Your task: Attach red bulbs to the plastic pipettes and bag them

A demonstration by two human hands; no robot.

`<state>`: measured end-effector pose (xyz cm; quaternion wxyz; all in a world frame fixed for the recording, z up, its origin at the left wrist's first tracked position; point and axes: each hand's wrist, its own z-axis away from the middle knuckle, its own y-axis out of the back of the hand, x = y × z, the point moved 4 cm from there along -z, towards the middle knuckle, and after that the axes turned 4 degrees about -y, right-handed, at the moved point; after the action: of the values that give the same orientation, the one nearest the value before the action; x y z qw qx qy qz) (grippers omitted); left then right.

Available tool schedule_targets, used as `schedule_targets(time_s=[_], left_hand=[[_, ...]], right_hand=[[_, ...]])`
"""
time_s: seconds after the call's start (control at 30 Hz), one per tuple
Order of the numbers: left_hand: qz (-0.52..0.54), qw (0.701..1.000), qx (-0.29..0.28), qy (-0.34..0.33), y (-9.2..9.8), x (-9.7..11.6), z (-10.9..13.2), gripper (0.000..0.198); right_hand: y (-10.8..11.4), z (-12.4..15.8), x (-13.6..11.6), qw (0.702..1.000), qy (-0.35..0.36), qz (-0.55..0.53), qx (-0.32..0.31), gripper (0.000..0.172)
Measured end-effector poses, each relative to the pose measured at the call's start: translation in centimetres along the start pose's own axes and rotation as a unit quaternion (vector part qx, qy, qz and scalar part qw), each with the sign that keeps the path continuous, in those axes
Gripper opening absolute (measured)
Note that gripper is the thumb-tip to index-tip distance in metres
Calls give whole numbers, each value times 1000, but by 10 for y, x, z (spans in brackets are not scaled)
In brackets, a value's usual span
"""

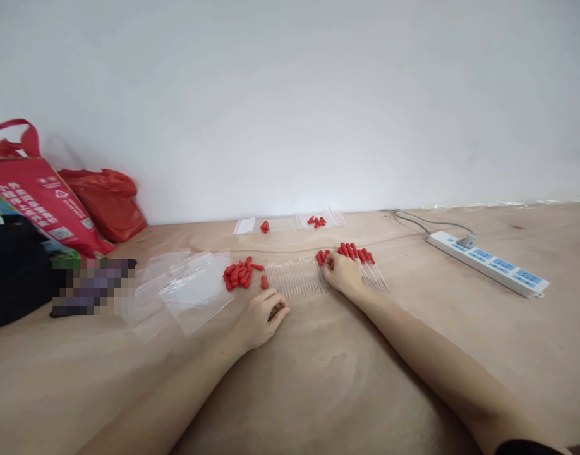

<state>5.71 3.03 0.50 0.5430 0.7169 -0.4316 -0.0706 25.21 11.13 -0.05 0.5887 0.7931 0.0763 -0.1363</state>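
Pale sticks (294, 278) in a row, long axes pointing away from the body. At its right end, right hand (344, 274), fingers bunched by red caps (320, 255), grip unclear; near left, left hand (263, 319) loosely curled.

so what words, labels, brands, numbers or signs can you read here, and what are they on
Red shopping bag: white Chinese characters, too slanted and blurred to quote
Same bag: triangular recycling sign; QR codes too small to read
Power strip: any markings too small
No number legible
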Motion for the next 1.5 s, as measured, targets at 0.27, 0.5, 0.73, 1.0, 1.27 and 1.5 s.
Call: schedule_targets(time_s=[0.27,0.5,0.73,1.0,1.27,1.5], left_hand=[[-134,967,195,97,23,-31,2,10],[-191,958,140,164,19,-52,0,18],[-319,922,165,146,32,-45,-3,20],[-310,929,147,139,30,-48,-4,23],[-251,948,184,62,34,-23,1,8],[-103,994,7,-36,7,9,2,8]], right_hand=[[3,7,-8,999,44,-15,-2,21],[2,10,-15,997,39,50,-42,24],[-1,11,-18,993,44,98,-46,26],[1,19,-17,994,66,92,8,28],[13,51,2,972,204,-23,114,23],[14,77,1,934,342,-73,71,20]])
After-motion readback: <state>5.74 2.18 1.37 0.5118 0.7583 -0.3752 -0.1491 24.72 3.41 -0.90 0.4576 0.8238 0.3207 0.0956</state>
